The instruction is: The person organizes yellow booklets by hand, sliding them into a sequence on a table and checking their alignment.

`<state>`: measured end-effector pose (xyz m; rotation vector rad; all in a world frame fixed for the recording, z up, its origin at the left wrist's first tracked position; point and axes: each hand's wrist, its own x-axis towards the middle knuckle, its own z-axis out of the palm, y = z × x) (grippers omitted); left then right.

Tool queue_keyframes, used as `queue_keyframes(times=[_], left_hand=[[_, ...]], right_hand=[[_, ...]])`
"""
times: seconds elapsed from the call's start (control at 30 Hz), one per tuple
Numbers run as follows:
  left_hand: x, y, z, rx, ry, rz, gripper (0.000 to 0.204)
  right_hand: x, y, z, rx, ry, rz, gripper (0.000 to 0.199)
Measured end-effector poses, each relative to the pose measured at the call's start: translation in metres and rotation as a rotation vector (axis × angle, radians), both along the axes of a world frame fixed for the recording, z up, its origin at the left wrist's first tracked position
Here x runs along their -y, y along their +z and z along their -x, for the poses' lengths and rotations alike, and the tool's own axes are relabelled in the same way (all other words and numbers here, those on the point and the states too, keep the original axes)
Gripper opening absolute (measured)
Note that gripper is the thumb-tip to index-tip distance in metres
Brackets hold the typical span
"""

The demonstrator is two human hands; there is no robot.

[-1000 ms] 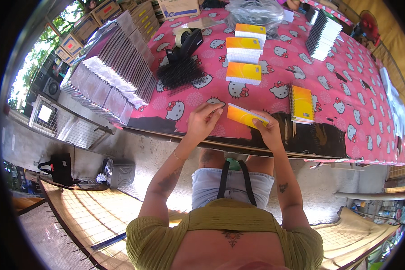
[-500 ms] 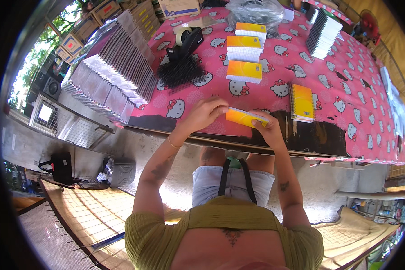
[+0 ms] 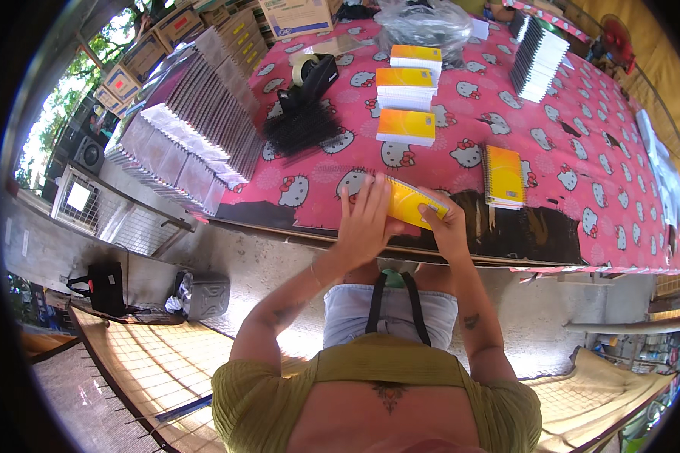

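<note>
I hold a yellow-orange notebook [image 3: 409, 201] at the near edge of a table with a pink cartoon-cat cloth [image 3: 582, 158]. My left hand [image 3: 363, 223] presses on the notebook's left end, fingers spread over the cover. My right hand [image 3: 446, 225] grips its right end from below. A spiral-bound orange notebook [image 3: 504, 176] lies flat to the right. Three stacks of the same notebooks [image 3: 406, 126] stand in a row farther back on the cloth.
A pile of black spiral bindings [image 3: 302, 124] and a tape dispenser [image 3: 310, 69] lie at the left middle. Rows of upright white paper blocks [image 3: 196, 128] fill the left side. Another upright stack [image 3: 540, 57], cardboard boxes [image 3: 298, 13] and a clear plastic bag [image 3: 423, 19] stand at the back.
Both hands have drawn the notebook slightly closer to the table's near edge, and my left hand has slid down over its left end.
</note>
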<state>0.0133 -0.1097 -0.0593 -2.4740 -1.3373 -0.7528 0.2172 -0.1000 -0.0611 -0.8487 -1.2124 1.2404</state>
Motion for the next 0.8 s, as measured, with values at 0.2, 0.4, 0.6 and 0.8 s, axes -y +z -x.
queue_keyframes(times=[0.2, 0.4, 0.6, 0.8], left_hand=[[-0.033, 0.045, -0.004, -0.059, 0.141, -0.04, 0.08], [-0.021, 0.031, -0.002, -0.025, 0.071, -0.113, 0.08], [0.014, -0.02, 0.008, -0.071, -0.153, -0.07, 0.079], [0.012, 0.0, -0.005, -0.055, -0.061, -0.043, 0.079]], right_hand=[[0.004, 0.01, 0.005, 0.143, 0.051, -0.034, 0.029], [0.001, 0.014, 0.002, 0.124, 0.064, -0.036, 0.028], [0.003, 0.016, 0.005, 0.074, 0.052, -0.057, 0.026], [0.006, 0.024, 0.004, 0.092, 0.032, -0.051, 0.032]])
